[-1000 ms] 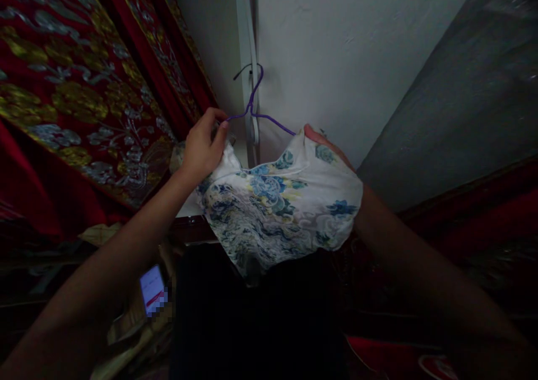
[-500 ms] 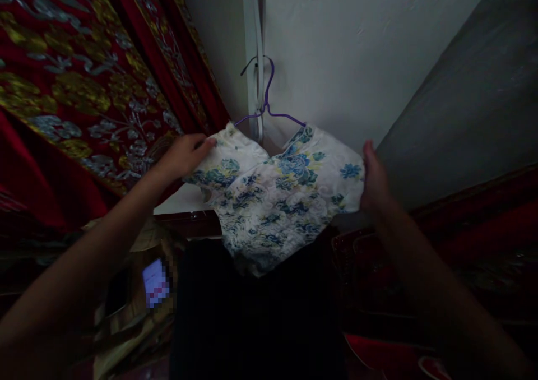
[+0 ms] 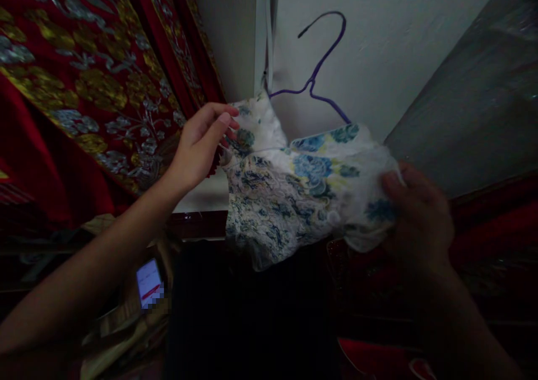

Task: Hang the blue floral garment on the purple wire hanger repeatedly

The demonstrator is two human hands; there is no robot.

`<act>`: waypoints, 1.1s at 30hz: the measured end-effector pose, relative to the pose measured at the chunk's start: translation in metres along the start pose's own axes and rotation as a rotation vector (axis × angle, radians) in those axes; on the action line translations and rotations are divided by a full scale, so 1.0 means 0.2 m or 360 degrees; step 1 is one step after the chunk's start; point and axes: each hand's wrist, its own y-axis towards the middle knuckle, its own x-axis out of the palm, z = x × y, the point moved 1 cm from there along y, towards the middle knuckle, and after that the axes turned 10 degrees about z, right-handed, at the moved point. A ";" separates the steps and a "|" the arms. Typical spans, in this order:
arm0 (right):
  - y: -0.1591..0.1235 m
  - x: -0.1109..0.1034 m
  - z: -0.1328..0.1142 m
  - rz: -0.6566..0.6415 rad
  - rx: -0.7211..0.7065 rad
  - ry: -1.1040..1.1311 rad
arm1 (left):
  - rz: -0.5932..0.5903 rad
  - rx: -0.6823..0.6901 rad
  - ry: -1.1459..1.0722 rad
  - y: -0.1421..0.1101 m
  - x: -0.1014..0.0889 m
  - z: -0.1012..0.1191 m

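Note:
A white blouse (image 3: 311,172) with blue, green and yellow flowers hangs on a purple wire hanger (image 3: 311,83), tilted down to the right. Its body is gathered and crinkled. My left hand (image 3: 204,139) pinches the edge of the left sleeve, thumb and fingertips against the cloth. On the other side, my right hand (image 3: 420,217) is closed on the right sleeve, thumb on top and fingers behind the fabric. The hanger's hook stands clear of the white strap (image 3: 269,38) on the wall. Both hanger ends are hidden inside the shoulders.
Red cloth (image 3: 105,88) embroidered in gold and silver hangs at the left. A lit phone (image 3: 148,282) lies at the lower left. Behind the blouse stands a pale wall (image 3: 378,32). Dark clothing (image 3: 252,313) fills the lower middle, with red material (image 3: 378,357) beside it.
The hanger's hook has come off the white strap. Blouse and hanger have shifted right and closer, tilting. My right hand has moved right and down, its thumb now over the sleeve.

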 end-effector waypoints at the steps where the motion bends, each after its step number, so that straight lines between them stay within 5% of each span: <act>1: -0.10 0.01 -0.01 -0.0193 -0.0088 -0.0095 | -0.0134 -0.0204 -0.0167 -0.04 0.03 0.05; 6: -0.42 0.13 -0.01 -0.1862 -0.0473 -0.0490 | -0.0639 -0.1261 -0.0595 -0.27 0.09 0.25; 8: -0.39 0.16 0.04 -0.2022 -0.0524 -0.0424 | -0.0728 -0.1448 -0.0528 -0.35 0.03 0.27; 14: -0.07 0.15 0.34 -0.0868 -0.0736 -0.0662 | -0.0954 -0.1241 0.0172 -0.35 -0.25 0.26; 17: -0.02 0.16 0.43 -0.1069 -0.0374 -0.0560 | -0.0947 -0.0984 0.0326 -0.25 -0.31 0.23; 20: -0.02 0.18 0.45 -0.1374 0.0234 -0.0306 | -0.0666 -0.0726 0.0366 -0.17 -0.30 0.15; 23: 0.07 0.21 0.42 -0.1071 0.0599 -0.0028 | -0.0260 -0.0420 0.0398 -0.10 -0.26 0.06; 27: 0.34 0.34 0.34 -0.0548 0.0527 0.0231 | 0.0327 0.0336 0.0560 -0.08 -0.24 0.00; 29: 0.51 0.40 0.31 -0.0426 0.0411 0.0315 | 0.0452 0.0650 0.0735 -0.12 -0.23 -0.02; 31: 0.65 0.44 0.30 -0.0344 0.0313 0.0382 | 0.0283 0.0775 0.0891 -0.18 -0.20 -0.06; 33: 0.74 0.42 0.31 -0.0280 0.0207 0.0388 | -0.0078 0.0726 0.1026 -0.25 -0.14 -0.12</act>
